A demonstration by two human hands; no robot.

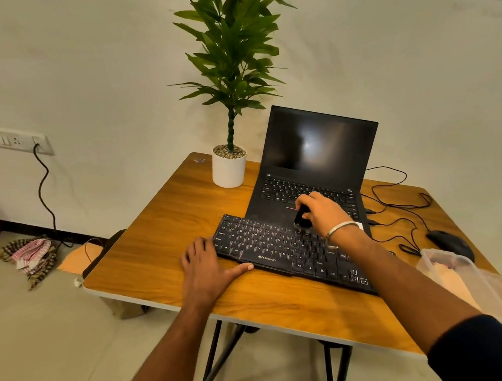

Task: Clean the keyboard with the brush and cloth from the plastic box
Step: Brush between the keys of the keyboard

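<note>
Now R hand (321, 211) grips brush (302, 218) on keyboard (279, 245); L hand (208, 267) steadies edge.

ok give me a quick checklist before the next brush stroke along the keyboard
1. Brush gripped: ok, the right hand is curled round it.
2. Brush on the keys: ok, it sits at the upper middle rows of the keyboard.
3. Keyboard steadied: ok, the left hand lies flat at its left end, thumb along the front edge.
4. Laptop clear of the stroke: not ok, the keyboard's far edge overlaps its palm rest.
5. Cloth ready: cannot tell, the box is translucent and its contents unclear.
6. Mouse and cables out of the way: ok, they lie to the right.
</note>
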